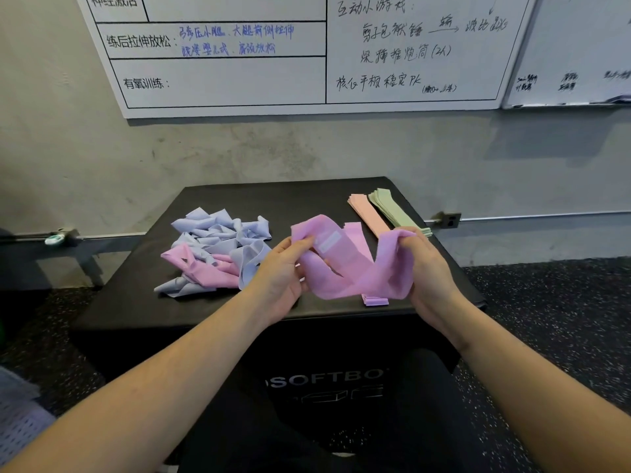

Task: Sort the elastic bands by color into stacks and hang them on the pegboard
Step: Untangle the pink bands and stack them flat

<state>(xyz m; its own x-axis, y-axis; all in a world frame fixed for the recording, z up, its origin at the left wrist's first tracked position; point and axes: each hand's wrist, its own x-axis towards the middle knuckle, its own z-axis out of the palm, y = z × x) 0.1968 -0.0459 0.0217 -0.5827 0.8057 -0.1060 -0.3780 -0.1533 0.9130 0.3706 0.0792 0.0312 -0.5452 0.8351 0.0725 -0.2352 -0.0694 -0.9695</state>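
A pink band (345, 264) hangs in a loose loop between two hands, above the front edge of the black table (307, 196). The left hand (283, 274) pinches one end of it, with its fingers (302, 242) clamped on the cloth by a white label. The right hand (426, 264) grips the other end, with its fingers curled round the band.

Under the loop lies a flat stack of pink bands (374, 300); one end pokes out at the front edge.

Near the left edge sits a messy pile (218, 247) of light blue and pink bands, all mixed up.

At the back right corner are two neat stacks, just beside each other: a peach stack (367, 213) and a green stack (392, 208).

On the wall behind the table hangs a whiteboard (273, 63) with writing on it.
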